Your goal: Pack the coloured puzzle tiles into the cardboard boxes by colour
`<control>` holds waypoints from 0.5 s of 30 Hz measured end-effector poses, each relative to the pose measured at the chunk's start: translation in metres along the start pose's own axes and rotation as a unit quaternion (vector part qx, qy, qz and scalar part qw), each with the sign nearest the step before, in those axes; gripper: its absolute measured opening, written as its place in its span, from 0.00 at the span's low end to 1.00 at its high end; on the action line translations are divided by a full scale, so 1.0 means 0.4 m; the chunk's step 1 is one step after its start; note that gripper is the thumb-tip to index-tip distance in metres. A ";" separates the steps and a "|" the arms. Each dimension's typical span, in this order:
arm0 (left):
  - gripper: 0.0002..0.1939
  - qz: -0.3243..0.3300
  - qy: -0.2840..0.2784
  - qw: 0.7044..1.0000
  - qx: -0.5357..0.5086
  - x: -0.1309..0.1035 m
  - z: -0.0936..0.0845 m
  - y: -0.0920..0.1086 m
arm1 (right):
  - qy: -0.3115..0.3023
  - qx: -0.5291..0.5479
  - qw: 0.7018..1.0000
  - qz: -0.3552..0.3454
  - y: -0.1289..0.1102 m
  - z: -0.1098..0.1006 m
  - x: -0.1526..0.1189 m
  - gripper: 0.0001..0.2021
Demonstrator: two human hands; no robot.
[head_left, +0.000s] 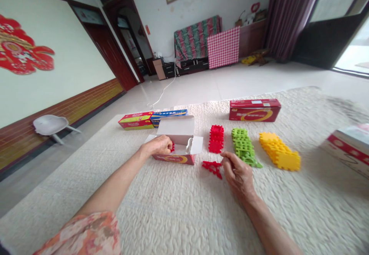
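Observation:
My left hand (161, 145) reaches into an open red cardboard box (175, 159), its fingers closed on a red plastic building piece (173, 146) that is mostly hidden. A white cord handle (188, 145) lies inside the box at its right end. Just right of the box, my right hand (238, 172) pinches a red triangular building piece (212, 167) by its right side. Beyond that hand lies a row of red square pieces (216, 139). Green pieces (243, 147) lie in another row close behind the hand, and yellow pieces (279, 152) farther right.
A closed red box (253, 111) stands at the back right. Behind the open box sit a red-and-yellow box (136, 121) and a blue box (168, 115). A larger white-and-red box (350, 149) is at the right edge. Everything rests on a quilted cream mat (173, 209).

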State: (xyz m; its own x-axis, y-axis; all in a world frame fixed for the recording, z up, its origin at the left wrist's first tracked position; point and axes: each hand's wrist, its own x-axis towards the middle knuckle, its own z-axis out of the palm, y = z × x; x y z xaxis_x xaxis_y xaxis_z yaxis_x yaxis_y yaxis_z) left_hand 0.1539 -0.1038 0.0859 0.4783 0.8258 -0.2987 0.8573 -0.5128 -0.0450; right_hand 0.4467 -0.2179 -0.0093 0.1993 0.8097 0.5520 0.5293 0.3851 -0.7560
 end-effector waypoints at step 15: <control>0.11 -0.043 -0.051 0.998 0.016 0.003 -0.010 0.024 | -0.031 -0.020 0.999 -0.018 -0.020 0.000 0.003 0.12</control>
State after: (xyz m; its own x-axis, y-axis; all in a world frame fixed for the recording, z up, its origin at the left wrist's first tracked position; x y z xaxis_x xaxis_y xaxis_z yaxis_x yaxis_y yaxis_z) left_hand 0.1637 -0.1068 0.0890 0.3796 0.8401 -0.3874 0.8872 -0.4493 -0.1050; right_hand 0.4427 -0.2200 -0.0028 0.1286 0.8223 0.5543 0.5675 0.3974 -0.7211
